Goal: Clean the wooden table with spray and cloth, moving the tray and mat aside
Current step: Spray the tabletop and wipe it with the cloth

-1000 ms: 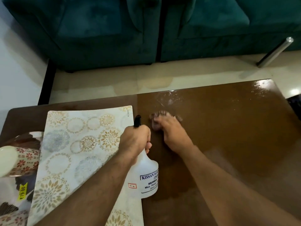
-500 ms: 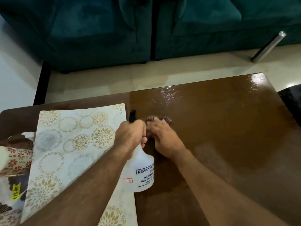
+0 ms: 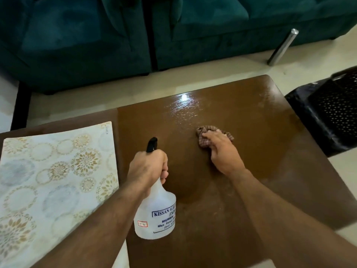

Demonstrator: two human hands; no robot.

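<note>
The brown wooden table fills the middle of the view, with a wet shiny patch near its far edge. My left hand grips the neck of a white spray bottle with a black nozzle, held above the table's left-centre. My right hand presses a crumpled brownish checked cloth flat on the tabletop, to the right of the bottle. A floral-patterned mat lies on the left part of the table. The tray is out of view.
A dark green sofa stands beyond the table across a strip of pale floor. A black perforated bin or stool sits off the table's right edge. A slanted chrome leg rises at the far right.
My right hand has slid the cloth to the right, away from the bottle. The view has shifted right, so the tray at the left edge has left the frame.
</note>
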